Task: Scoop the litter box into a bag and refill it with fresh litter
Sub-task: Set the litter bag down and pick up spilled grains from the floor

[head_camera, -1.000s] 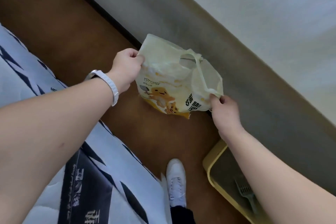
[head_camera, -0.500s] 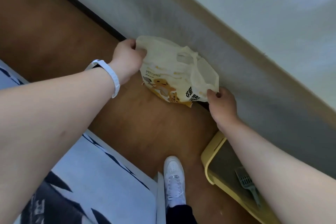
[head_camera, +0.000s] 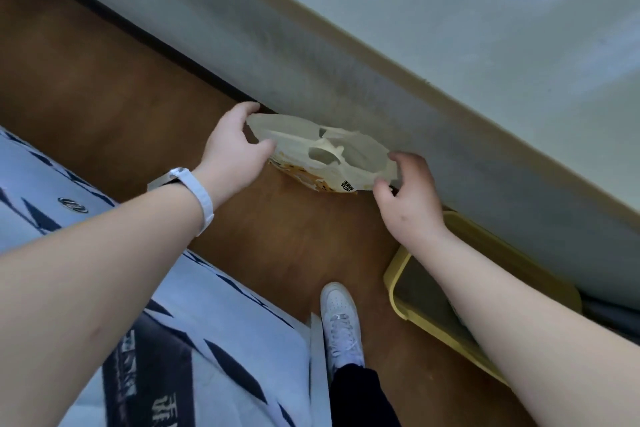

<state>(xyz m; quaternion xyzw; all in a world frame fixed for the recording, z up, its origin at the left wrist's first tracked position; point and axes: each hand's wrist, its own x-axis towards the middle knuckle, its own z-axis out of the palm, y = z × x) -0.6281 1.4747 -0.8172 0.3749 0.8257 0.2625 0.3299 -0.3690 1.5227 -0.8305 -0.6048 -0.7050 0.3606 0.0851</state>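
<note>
Cream plastic litter bag, orange print: left hand grips its left edge, right hand pinches its right edge; yellow litter box near bag.

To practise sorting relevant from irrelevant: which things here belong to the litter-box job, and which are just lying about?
Job: printed bag, gripped by left hand and right hand; yellow litter box.
Not part of it: patterned bedding; white shoe; white wristband.

Cream bag — orange print, maybe; yellow box.
</note>
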